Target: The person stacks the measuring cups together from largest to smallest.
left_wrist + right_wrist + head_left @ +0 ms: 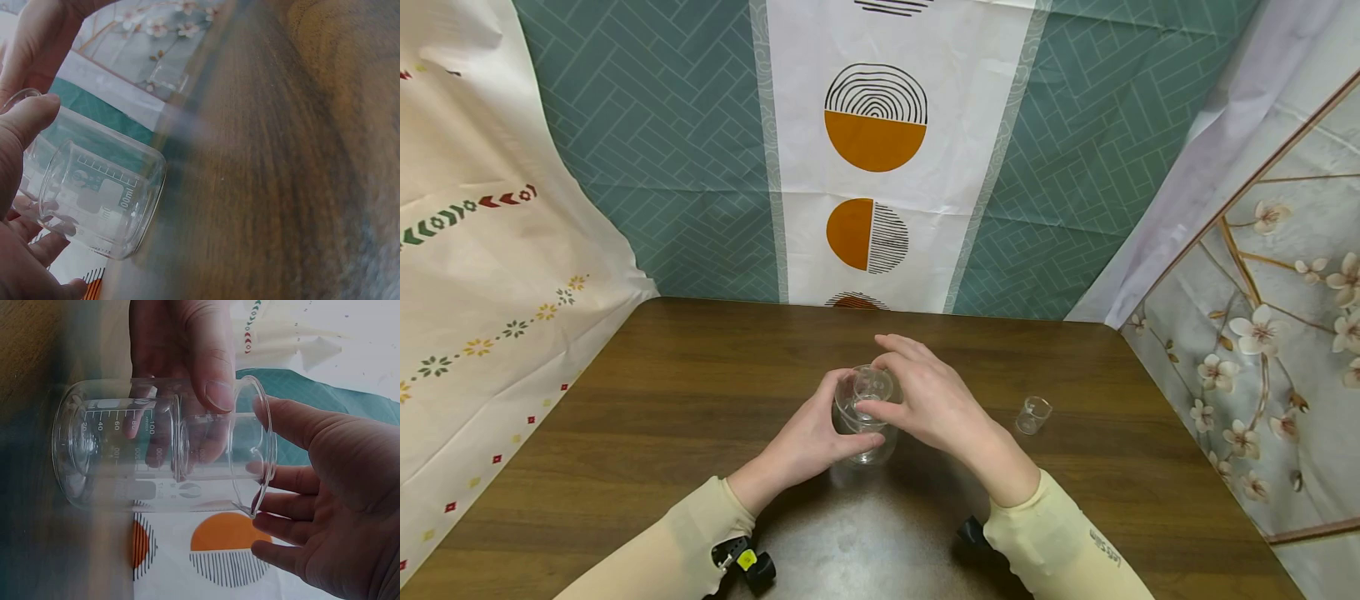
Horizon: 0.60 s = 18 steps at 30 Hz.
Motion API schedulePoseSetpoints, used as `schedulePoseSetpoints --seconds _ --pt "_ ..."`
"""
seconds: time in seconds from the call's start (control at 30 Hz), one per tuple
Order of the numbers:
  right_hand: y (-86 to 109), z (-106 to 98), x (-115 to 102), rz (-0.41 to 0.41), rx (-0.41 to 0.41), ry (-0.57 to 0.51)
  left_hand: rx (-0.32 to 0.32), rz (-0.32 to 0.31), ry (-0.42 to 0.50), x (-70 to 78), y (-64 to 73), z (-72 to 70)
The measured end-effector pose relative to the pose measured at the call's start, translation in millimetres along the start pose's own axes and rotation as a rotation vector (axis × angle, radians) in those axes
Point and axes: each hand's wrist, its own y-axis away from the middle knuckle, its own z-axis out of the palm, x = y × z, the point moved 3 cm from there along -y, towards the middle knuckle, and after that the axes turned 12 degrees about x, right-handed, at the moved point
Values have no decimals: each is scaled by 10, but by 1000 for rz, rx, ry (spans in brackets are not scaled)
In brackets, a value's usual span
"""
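Note:
A large clear glass beaker (883,452) stands on the table, and my left hand (805,440) grips it round the side, thumb towards me. Inside, at its bottom, sits a smaller beaker (119,440) with white graduations up to 100. Above that, a still smaller glass beaker (874,383) is at the large beaker's mouth. My right hand (936,404) reaches over from the right and pinches this upper beaker by its rim between thumb and fingers. In the right wrist view those fingertips overlap the large rim, so exact contact is hard to see.
A tiny glass beaker (1033,415) stands apart on the wooden table (700,350), right of my right hand. Patterned cloths hang behind the table and along both sides, with a green and white cloth (700,167) at the back.

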Motion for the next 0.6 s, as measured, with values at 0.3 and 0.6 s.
schedulePoseSetpoints --seconds 0.3,0.6 --pt "-1 27 -3 0 -17 4 -5 -4 2 -6 6 -5" --pt "7 38 -8 -6 -19 13 -4 -4 3 -5 10 -4"
